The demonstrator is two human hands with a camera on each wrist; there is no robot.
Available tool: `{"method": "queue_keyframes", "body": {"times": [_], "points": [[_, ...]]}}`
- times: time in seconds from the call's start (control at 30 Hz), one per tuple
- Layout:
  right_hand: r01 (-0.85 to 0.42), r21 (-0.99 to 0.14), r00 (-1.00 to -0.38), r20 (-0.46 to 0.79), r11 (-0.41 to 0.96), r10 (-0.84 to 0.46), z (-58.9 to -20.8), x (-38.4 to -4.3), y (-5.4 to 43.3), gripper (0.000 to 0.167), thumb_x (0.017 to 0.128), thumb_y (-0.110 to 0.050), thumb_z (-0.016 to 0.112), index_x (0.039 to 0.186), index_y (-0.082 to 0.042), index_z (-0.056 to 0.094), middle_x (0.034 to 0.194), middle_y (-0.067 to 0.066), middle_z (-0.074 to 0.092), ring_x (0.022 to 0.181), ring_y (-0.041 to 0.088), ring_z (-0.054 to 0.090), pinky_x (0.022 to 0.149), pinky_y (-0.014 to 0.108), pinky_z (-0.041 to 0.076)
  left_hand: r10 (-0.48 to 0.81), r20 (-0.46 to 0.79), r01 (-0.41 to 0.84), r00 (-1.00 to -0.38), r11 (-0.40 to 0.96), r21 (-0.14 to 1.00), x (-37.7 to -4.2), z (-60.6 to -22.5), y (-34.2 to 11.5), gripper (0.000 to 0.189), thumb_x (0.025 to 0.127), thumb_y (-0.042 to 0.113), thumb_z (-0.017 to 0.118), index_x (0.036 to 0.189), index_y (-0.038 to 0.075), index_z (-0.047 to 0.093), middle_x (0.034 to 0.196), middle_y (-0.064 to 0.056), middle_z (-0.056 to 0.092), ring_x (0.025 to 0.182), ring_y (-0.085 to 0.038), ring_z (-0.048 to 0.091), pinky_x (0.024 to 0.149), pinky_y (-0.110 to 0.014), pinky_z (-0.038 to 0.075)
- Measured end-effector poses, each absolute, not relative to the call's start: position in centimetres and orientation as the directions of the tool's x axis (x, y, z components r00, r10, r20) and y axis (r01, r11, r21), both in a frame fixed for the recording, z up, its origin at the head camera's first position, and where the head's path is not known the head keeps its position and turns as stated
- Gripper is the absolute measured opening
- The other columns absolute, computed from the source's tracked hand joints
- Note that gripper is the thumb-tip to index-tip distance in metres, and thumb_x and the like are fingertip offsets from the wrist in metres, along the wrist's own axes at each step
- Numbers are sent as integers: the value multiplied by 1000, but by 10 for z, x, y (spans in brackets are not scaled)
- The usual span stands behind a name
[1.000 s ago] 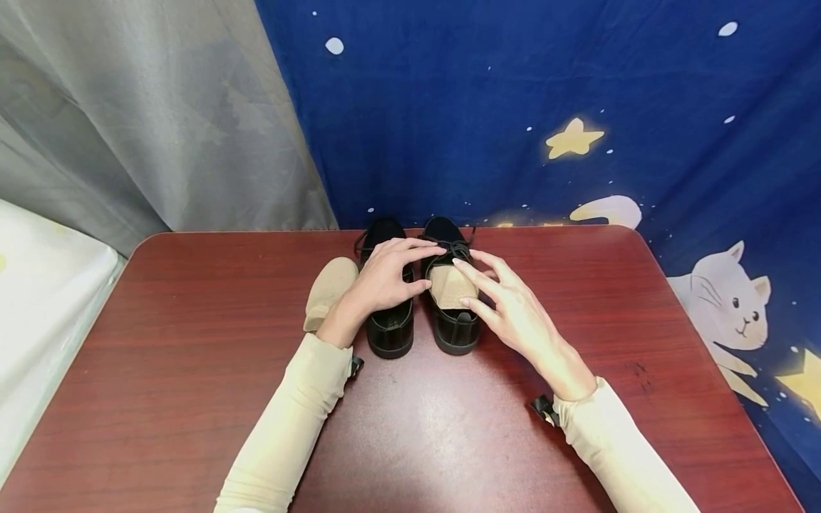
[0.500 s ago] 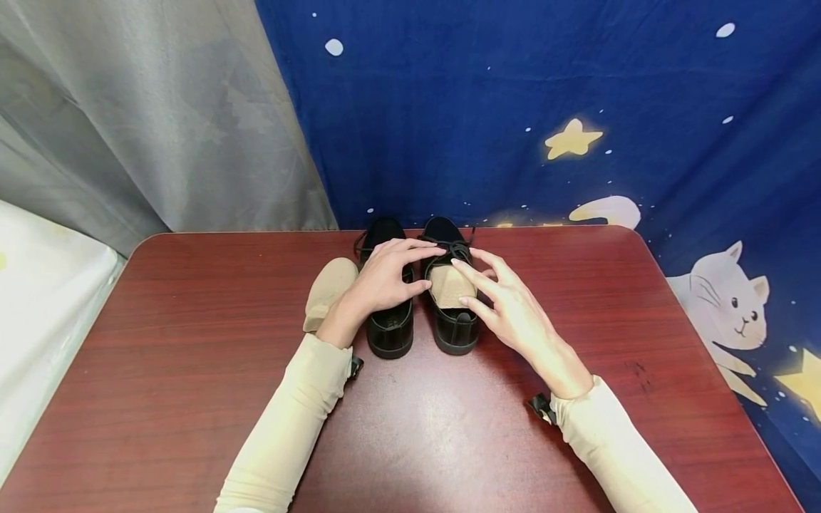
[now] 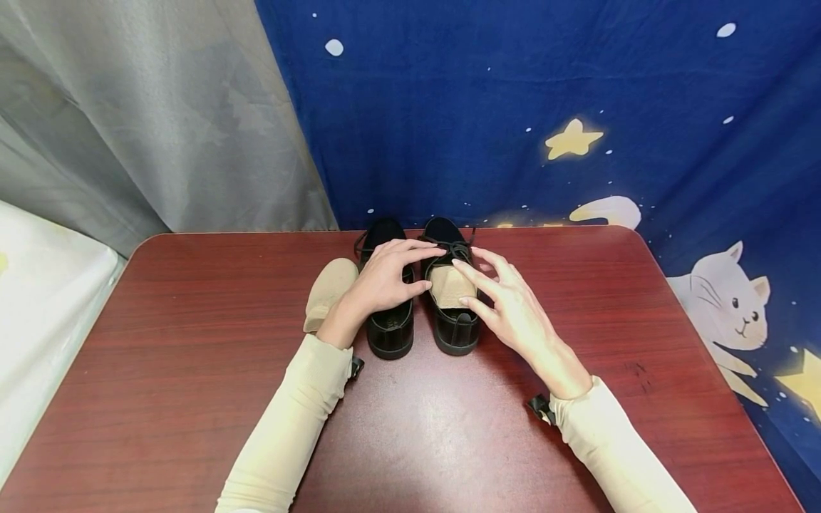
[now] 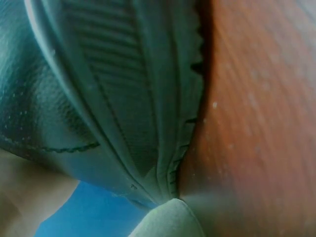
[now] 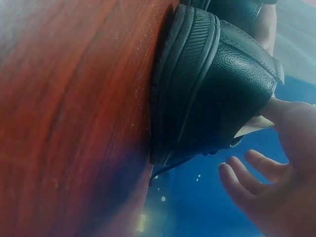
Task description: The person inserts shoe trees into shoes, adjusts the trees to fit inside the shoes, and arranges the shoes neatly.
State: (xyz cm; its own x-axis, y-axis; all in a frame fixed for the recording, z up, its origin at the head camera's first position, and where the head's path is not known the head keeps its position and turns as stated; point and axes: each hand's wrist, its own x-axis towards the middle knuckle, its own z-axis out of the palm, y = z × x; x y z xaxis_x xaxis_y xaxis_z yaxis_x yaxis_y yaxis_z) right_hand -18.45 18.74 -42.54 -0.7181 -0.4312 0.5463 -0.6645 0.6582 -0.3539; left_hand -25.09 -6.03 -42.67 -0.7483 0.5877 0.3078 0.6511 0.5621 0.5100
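Observation:
Two black lace-up shoes stand side by side, toes toward the table's far edge: a left shoe (image 3: 390,335) and a right shoe (image 3: 457,333). A beige insole (image 3: 452,286) lies partly inside the right shoe. My left hand (image 3: 387,274) reaches across the left shoe, fingers extended over the right shoe's laces and thumb at its opening. From the other side, my right hand (image 3: 513,306) spreads over the right shoe, index fingertip by the laces and thumb at the insole's rear edge. In the right wrist view, its other fingers (image 5: 266,168) hang loosely beside the shoe.
A second beige insole (image 3: 330,288) lies left of the shoes, partly behind the left wrist. The reddish wooden table (image 3: 192,370) ends just beyond the shoe toes. Behind it hang a blue starry curtain (image 3: 436,107) and a grey curtain (image 3: 192,121).
Hardly anything differs: both hands keep their places around the right shoe, with only a slight shift of the right hand and wrist. Shoes and insoles stay where they were.

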Motion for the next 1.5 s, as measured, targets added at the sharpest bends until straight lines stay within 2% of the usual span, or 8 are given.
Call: {"method": "queue_keyframes", "body": {"times": [0.13,0.27,0.47,0.7,0.83,1.1,1.5], "points": [[-659,-373,-728,534,653,-430,-426,-186,187,60,84,-16,80,140,-18,59,148,16,44,116,28,59,89,46,51,588,301,648,-751,566,509,-251,-426,-61,55,84,25,78,137,27,62,140,2,57,127,-22,48,109,-49,29],[-648,-378,-739,521,662,-426,-427,-186,187,62,85,-19,80,142,-20,57,151,15,43,118,25,59,91,44,51,588,299,648,-751,570,506,-251,-426,-61,55,85,25,78,137,27,62,140,2,57,129,-23,47,109,-49,29],[-635,-375,-749,515,676,-417,-429,-188,185,60,86,-20,79,142,-21,57,151,15,43,113,22,62,87,41,53,584,301,645,-754,571,508,-251,-426,-63,55,84,26,78,137,28,62,140,3,57,128,-22,48,110,-49,28],[-599,-342,-780,452,724,-432,-428,-185,190,63,90,-24,74,148,-25,49,156,10,38,113,23,63,99,47,45,593,288,643,-752,564,519,-251,-425,-59,55,86,26,78,138,27,61,142,3,55,131,-23,46,111,-50,27],[-597,-337,-785,430,728,-446,-427,-184,191,63,93,-24,71,151,-26,46,158,9,35,113,22,63,101,46,43,590,289,641,-754,564,521,-251,-425,-60,55,86,26,78,138,27,61,142,2,55,131,-23,46,111,-51,27],[-596,-349,-788,428,724,-442,-426,-183,190,62,93,-21,71,150,-26,47,156,13,39,125,34,55,101,49,44,590,291,642,-754,563,521,-250,-425,-61,55,86,26,77,138,27,61,142,3,55,131,-24,46,111,-50,27],[-568,-355,-810,400,742,-429,-427,-183,186,61,95,-22,68,151,-27,44,156,13,38,119,29,62,90,44,52,592,280,640,-755,573,512,-251,-425,-61,55,86,27,78,138,27,61,142,2,55,130,-24,47,110,-50,28]]}}
